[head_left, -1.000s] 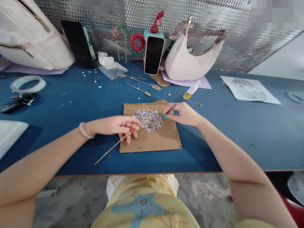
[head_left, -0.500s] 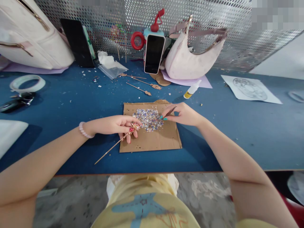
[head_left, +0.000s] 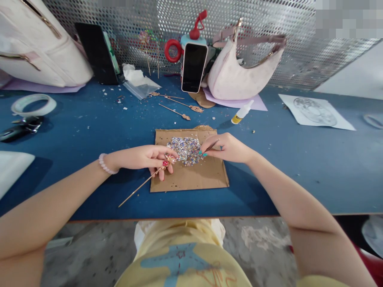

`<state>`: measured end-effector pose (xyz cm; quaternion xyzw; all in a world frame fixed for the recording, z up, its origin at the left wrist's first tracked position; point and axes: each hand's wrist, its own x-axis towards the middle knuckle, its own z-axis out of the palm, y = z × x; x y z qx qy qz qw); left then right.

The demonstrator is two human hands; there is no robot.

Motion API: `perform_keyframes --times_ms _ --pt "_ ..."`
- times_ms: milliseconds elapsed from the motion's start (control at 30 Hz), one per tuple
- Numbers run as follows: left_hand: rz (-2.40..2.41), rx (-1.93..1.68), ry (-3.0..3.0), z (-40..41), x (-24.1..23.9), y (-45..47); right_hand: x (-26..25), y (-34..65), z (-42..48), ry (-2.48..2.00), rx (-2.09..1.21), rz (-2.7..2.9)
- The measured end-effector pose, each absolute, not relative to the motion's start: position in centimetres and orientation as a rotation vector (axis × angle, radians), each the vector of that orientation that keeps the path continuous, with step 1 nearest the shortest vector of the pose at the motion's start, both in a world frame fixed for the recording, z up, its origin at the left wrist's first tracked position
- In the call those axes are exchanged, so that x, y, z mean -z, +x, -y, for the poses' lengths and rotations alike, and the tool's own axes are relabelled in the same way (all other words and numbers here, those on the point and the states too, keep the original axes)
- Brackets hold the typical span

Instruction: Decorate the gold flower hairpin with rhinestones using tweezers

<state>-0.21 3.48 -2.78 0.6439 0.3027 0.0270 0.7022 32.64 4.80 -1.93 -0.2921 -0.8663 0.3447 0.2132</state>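
My left hand is closed on a gold hairpin, its ornate head between the fingers and its long stem slanting down to the left. Pinched in my right hand is a pair of dark tweezers, whose tips are hidden by the fingers at the right edge of a rhinestone pile. The small sparkling stones, blue, silver and amber, lie on a piece of brown cardboard between both hands.
Behind the cardboard lie several gold hairpins and a glue bottle. A phone leans on a red-handled cup, beside a white handbag. A tape roll sits left; a printed sheet lies right.
My right hand has moved slightly left and down with the tweezers, its fingertips now at the edge of the stones. My left hand and the hairpin stay nearly still.
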Motion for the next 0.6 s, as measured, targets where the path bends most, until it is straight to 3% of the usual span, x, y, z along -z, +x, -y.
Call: perform_keyframes --times_ms 600 --pt "-0.681 -0.058 1.435 -3.46 2.71 -0.21 1.75 32.35 -4.39 -0.82 -0.971 2.423"
